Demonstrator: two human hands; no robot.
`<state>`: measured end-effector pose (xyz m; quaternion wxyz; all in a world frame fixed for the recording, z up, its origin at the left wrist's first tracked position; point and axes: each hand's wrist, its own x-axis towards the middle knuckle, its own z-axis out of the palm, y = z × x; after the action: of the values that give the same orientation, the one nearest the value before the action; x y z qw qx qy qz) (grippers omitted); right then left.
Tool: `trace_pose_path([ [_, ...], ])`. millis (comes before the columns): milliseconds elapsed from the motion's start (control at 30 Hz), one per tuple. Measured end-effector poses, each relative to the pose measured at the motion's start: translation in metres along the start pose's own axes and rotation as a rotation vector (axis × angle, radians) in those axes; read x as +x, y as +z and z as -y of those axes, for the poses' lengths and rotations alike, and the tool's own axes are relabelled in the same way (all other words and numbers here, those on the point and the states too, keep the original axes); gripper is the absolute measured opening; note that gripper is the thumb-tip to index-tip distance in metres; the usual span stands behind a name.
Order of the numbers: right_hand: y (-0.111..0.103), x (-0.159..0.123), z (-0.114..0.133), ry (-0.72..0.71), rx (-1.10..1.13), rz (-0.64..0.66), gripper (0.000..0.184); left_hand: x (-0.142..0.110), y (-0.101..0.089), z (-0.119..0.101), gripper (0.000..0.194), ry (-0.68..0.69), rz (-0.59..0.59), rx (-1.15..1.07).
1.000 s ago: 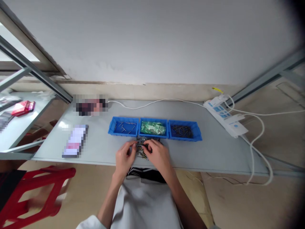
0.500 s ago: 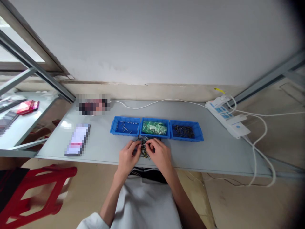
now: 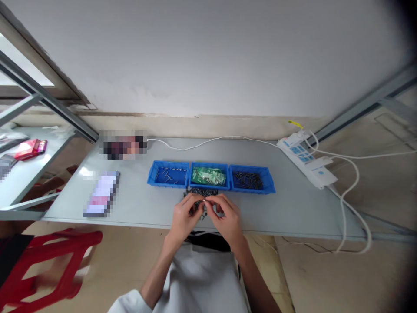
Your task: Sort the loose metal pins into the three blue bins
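Note:
My left hand (image 3: 188, 214) and my right hand (image 3: 226, 216) meet at the fingertips, each closed in a pinch. A tiny shiny piece (image 3: 204, 200) shows where they meet, too small to name. Beneath and behind my fingers lies a pile of dark, thin metal pieces like screws or pins (image 3: 204, 191), partly hidden. Just beyond it three blue trays stand in a row. The left tray (image 3: 151, 178) holds a few loose silvery pins (image 3: 167, 176); the middle tray (image 3: 209, 188) has green-and-clear plastic packets (image 3: 208, 175); the right tray (image 3: 269, 184) contains many dark pins (image 3: 248, 180).
A phone (image 3: 102, 194) lies on the grey table (image 3: 293, 213) at left, with a blurred item (image 3: 124, 145) behind it. At right is a white power strip (image 3: 306, 161) with cables (image 3: 358, 174). A red stool (image 3: 61, 261) stands below at left.
My hands have drawn together over the pile, and their fingertips now meet. Earlier they were slightly apart, with a thin metal piece at the right fingertips. The view has shifted slightly.

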<state>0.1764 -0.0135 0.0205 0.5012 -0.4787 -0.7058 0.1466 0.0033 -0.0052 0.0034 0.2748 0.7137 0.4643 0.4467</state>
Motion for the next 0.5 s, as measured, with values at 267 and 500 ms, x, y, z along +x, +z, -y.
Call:
trace_pose_path([
  [267,0.006,-0.015,-0.007,0.280,0.133,0.098,0.020,-0.001,-0.001,-0.001,0.008,-0.123,-0.050,-0.086],
  [500,0.004,-0.016,-0.003,0.294,0.173,0.110,0.018,-0.003,0.000,0.002,0.007,-0.095,0.010,-0.118],
])
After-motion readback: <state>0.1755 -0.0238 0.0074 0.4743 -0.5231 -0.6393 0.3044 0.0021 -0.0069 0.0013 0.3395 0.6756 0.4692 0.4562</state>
